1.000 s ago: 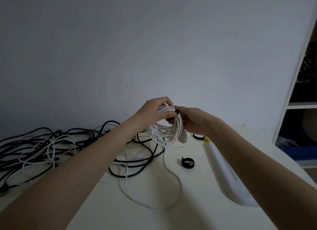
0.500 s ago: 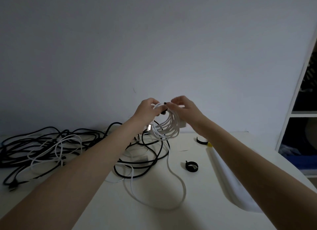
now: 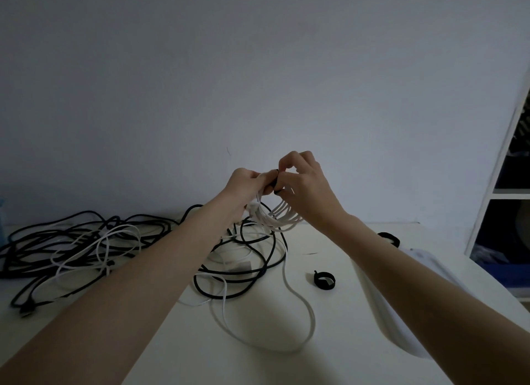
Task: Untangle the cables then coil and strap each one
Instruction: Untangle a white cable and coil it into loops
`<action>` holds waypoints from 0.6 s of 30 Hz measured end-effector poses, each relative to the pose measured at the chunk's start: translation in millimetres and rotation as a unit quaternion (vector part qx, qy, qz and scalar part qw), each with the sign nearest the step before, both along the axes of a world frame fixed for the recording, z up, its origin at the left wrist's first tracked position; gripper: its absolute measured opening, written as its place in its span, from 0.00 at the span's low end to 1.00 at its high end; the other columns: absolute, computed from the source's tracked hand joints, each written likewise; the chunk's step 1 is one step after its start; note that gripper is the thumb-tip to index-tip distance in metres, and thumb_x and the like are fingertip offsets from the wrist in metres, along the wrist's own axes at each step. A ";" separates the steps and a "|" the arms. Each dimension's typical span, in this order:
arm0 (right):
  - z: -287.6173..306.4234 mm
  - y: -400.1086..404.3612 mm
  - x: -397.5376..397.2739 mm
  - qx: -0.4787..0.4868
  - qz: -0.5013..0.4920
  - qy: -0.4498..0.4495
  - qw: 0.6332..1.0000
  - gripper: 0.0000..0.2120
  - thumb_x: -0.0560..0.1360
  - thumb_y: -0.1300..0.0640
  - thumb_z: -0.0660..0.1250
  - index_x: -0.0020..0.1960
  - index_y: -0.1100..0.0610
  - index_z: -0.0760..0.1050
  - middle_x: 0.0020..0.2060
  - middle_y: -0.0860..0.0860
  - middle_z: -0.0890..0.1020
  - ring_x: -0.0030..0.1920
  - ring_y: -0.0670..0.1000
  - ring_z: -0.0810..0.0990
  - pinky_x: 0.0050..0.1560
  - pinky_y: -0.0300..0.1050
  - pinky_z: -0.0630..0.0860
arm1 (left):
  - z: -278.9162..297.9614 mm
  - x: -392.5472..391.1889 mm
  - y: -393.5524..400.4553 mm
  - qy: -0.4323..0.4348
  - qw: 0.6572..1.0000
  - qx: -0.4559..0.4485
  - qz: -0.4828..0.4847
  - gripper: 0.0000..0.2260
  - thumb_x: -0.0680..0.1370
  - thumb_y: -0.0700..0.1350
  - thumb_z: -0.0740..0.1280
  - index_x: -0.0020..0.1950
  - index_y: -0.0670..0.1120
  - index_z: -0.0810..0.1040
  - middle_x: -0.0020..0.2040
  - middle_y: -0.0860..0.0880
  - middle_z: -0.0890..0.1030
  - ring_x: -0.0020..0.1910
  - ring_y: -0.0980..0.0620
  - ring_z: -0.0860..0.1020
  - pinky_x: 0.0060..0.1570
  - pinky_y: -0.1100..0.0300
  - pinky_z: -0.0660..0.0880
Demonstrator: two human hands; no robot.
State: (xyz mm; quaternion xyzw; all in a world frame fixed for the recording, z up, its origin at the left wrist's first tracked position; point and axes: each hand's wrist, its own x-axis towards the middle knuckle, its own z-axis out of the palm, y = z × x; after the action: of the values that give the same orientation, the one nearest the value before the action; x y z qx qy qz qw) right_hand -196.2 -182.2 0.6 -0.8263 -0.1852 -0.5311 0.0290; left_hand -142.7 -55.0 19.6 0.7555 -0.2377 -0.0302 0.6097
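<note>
Strapping under way — left hand [image 3: 243,184] grips white coil [image 3: 282,217] above the table [image 3: 358,356]; right hand [image 3: 301,181] pinches black strap [image 3: 274,181] round its top. Next, likely: cinch tight, gather the trailing tail — black tangle [image 3: 86,241] untouched.

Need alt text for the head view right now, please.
Both hands hold a coiled white cable above a white table; the left hand grips it while the right hand pinches a black strap around it. Tangled black and white cables lie left.
</note>
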 end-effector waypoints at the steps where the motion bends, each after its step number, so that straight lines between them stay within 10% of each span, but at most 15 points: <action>1: 0.2 -0.1 -1.0 0.000 0.007 0.005 1.000 0.05 0.62 0.67 0.74 0.34 0.60 0.78 0.41 0.56 0.79 0.46 0.55 0.72 0.37 0.47 0.73 | -0.2 0.2 0.4 -0.010 1.000 0.006 0.007 0.14 0.77 0.48 0.67 0.34 0.42 0.75 0.32 0.49 0.77 0.35 0.55 0.74 0.38 0.67 0.70; 11: 1.9 1.1 -13.5 0.064 0.013 0.103 0.993 0.05 0.72 0.62 0.70 0.40 0.62 0.77 0.38 0.54 0.81 0.49 0.55 0.77 0.37 0.52 0.77 | 1.9 1.8 12.5 0.029 0.998 -0.009 -0.059 0.04 0.77 0.44 0.68 0.48 0.43 0.77 0.32 0.49 0.76 0.26 0.60 0.73 0.29 0.70 0.70; 18: 3.7 6.9 -14.4 0.022 0.009 0.098 0.995 0.07 0.71 0.67 0.68 0.36 0.64 0.73 0.29 0.55 0.76 0.33 0.55 0.73 0.33 0.41 0.63 | 0.5 1.3 12.5 0.021 0.996 0.001 -0.087 0.08 0.80 0.40 0.63 0.53 0.39 0.79 0.33 0.48 0.72 0.32 0.57 0.70 0.27 0.73 0.69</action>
State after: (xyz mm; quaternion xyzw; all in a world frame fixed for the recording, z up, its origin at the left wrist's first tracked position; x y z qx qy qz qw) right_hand -210.6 -175.3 4.3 -0.8720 -0.1777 -0.4508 0.0699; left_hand -141.5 -42.6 20.1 0.7315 -0.2897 -0.0993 0.6092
